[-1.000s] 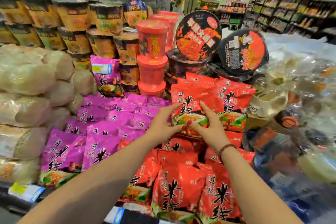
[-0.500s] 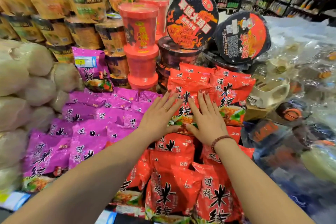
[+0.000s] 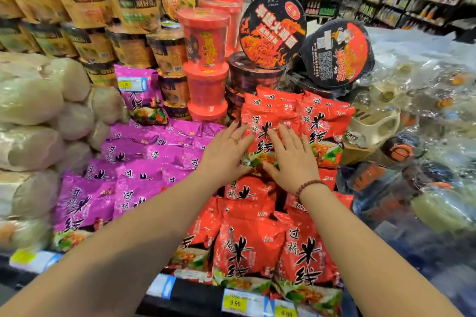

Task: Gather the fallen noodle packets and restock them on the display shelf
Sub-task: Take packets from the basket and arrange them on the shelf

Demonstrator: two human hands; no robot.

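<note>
Red noodle packets fill the right half of the display shelf [image 3: 195, 298]. One red packet [image 3: 265, 126] leans upright at the back of the red pile. My left hand [image 3: 226, 152] and my right hand [image 3: 291, 159] lie flat on its lower half, fingers straight and spread. More red packets [image 3: 244, 247] lie in rows below my wrists. Purple noodle packets [image 3: 134, 162] cover the left half of the shelf.
Stacked red cups [image 3: 206, 64], brown cups [image 3: 108, 33] and black round bowls [image 3: 273, 31] stand behind the packets. Pale bagged noodles [image 3: 31, 116] pile up at the left. Clear-wrapped goods [image 3: 412, 136] lie at the right. Yellow price tags [image 3: 234, 303] line the shelf's front edge.
My hands went from pinching the red packet's lower edge to lying flat on its face with fingers spread. The camera has moved closer to the shelf.
</note>
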